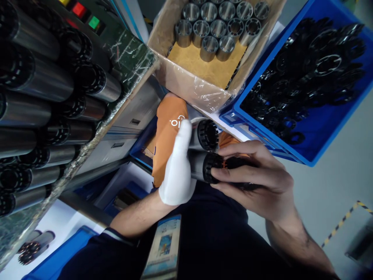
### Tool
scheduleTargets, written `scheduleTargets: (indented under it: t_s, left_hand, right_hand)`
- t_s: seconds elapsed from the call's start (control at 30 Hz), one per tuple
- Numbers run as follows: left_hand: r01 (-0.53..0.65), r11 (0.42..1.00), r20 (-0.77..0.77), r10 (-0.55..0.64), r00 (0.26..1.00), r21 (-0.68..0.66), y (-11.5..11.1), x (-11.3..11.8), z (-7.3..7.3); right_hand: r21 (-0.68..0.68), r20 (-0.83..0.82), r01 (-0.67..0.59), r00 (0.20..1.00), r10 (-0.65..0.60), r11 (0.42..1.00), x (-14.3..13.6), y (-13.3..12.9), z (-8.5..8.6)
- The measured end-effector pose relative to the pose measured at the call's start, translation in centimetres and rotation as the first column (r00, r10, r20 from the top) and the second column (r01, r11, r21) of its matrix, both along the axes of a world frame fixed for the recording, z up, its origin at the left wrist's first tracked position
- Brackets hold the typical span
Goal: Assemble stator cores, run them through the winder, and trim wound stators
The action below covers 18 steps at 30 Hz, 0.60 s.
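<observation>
My left hand (178, 171), in a white glove, holds two metal cylinders side by side, its thumb pointing up and its fingers hidden behind them. The upper cylinder (194, 136) ends in a black toothed ring (208, 135). On the end of the lower cylinder (197, 164) sits another black toothed ring (210, 166), touched by the fingertips of my bare right hand (262, 177). Dark ring-like pieces (239, 163) lie within the curled fingers of that hand, partly hidden, with a small orange-red bit beside them.
A plastic-lined cardboard box (198, 87) with several metal cylinders stands ahead. To its right, a blue bin (317, 151) holds many black rings. Ringed cylinders (49, 79) lie on the green bench (131, 58) at left. Orange cloth (167, 136) hangs behind my left hand.
</observation>
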<state>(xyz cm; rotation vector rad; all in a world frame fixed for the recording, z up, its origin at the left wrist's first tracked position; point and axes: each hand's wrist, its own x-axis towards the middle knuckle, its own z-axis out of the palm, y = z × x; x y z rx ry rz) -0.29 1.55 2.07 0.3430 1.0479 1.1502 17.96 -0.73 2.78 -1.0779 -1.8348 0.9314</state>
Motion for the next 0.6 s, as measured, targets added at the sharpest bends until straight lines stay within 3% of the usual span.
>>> scheduleTargets:
  t_s: [0.13, 0.23, 0.3, 0.37, 0.43, 0.5, 0.6]
  left_hand:
    - [0.012, 1.0, 0.087, -0.01, 0.996, -0.016, 0.0, 0.3, 0.1]
    - [-0.044, 0.997, 0.077, 0.049, 0.996, -0.065, 0.0, 0.7, 0.8]
    - [-0.047, 0.997, 0.036, 0.05, 0.998, -0.068, -0.2, 0.8, 1.4]
    - [-0.018, 0.999, 0.035, 0.02, 0.999, -0.036, -0.5, 0.3, 1.6]
    - [0.008, 1.0, 0.082, -0.009, 0.997, 0.013, -0.8, -0.7, 1.3]
    - [0.002, 0.997, 0.101, -0.01, 0.995, 0.078, -0.9, -1.7, 0.4]
    - [-0.028, 0.985, 0.104, 0.01, 0.995, 0.172, -0.8, -2.0, -1.3]
  right_hand:
    - [0.093, 0.072, -0.023, 0.997, 0.016, 0.995, -0.1, 0.2, -0.3]
    - [0.204, 0.092, 0.124, 0.985, -0.145, 0.971, -1.1, -0.3, -1.6]
    - [0.25, 0.026, 0.233, 0.969, -0.247, 0.94, -1.6, -0.8, -2.5]
    - [0.252, -0.059, 0.278, 0.961, -0.272, 0.927, -1.3, -1.1, -2.9]
    - [0.185, -0.095, 0.246, 0.968, -0.231, 0.952, -0.3, -1.1, -2.3]
    - [0.01, -0.087, 0.122, 0.989, -0.121, 0.992, 0.8, -0.8, -1.0]
    - [-0.224, -0.079, -0.121, 0.991, 0.106, 0.967, 1.5, -0.2, 0.6]
